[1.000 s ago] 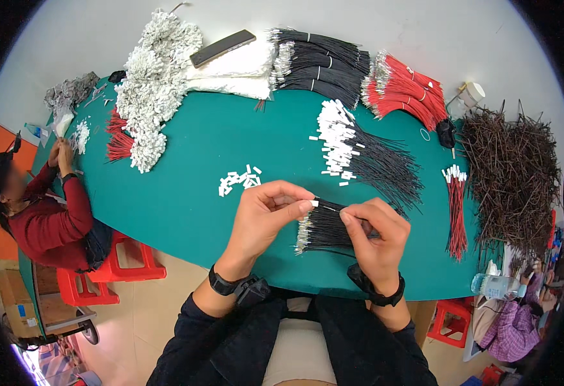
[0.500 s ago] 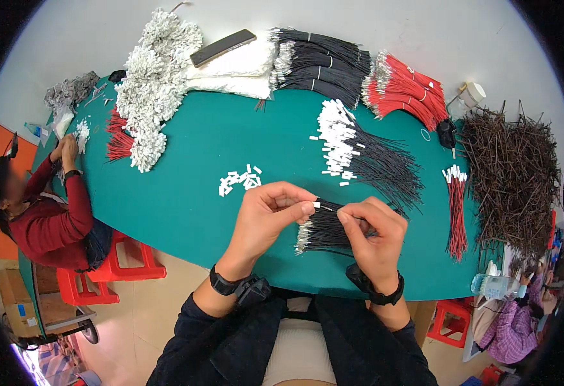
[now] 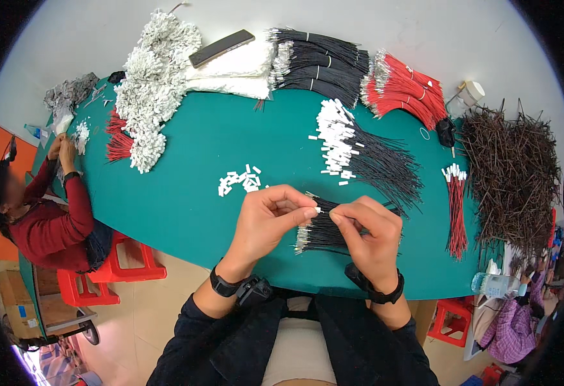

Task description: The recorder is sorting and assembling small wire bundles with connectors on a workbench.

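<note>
Green tabletop [image 3: 185, 193] fills the view, heaped with wire bundles along its far edge. Near its front edge lies a black wire bundle [image 3: 323, 231]; just above it the left hand [image 3: 272, 222] and right hand [image 3: 372, 235] meet, fingertips pressed together, pinching a small white connector [image 3: 318, 210].
</note>
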`<state>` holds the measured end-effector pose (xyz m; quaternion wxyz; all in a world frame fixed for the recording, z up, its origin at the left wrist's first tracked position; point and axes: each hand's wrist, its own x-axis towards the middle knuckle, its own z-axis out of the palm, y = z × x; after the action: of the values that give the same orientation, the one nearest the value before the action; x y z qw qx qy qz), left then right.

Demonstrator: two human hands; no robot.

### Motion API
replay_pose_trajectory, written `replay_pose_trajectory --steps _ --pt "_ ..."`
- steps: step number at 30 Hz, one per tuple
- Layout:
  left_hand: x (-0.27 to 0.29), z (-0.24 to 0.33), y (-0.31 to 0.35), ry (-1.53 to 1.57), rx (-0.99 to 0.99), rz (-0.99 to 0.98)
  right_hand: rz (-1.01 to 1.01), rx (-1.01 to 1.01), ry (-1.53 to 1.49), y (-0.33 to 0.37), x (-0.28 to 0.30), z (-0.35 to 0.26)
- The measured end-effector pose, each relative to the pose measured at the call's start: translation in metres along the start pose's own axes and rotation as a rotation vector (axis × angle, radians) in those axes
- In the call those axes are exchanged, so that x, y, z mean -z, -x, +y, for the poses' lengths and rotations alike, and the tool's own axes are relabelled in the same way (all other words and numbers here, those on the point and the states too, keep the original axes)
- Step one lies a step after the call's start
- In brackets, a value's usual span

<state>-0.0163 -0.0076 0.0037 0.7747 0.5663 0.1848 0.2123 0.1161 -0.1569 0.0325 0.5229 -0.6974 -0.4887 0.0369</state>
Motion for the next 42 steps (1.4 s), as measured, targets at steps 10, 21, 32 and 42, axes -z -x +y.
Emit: replay_pose_trajectory --steps 10,21,32,42 --pt "-0.006 -0.007 0.003 0.037 0.014 0.038 -0.001 -0.032 -0.037 0.001 -0.002 0.005" --pt "-0.008 -0.014 0.003 0.098 0.003 0.029 0.003 0.009 -0.026 0.003 -0.004 0.007" --pt "0.046 0.0 -0.022 -0.578 -0.207 0.256 -0.117 0.294 0.387 -0.066 0.03 0.058" --pt "0.066 -0.036 -0.026 -1.328 -0.304 0.198 -0.625 0.087 0.35 0.015 -0.001 0.038"
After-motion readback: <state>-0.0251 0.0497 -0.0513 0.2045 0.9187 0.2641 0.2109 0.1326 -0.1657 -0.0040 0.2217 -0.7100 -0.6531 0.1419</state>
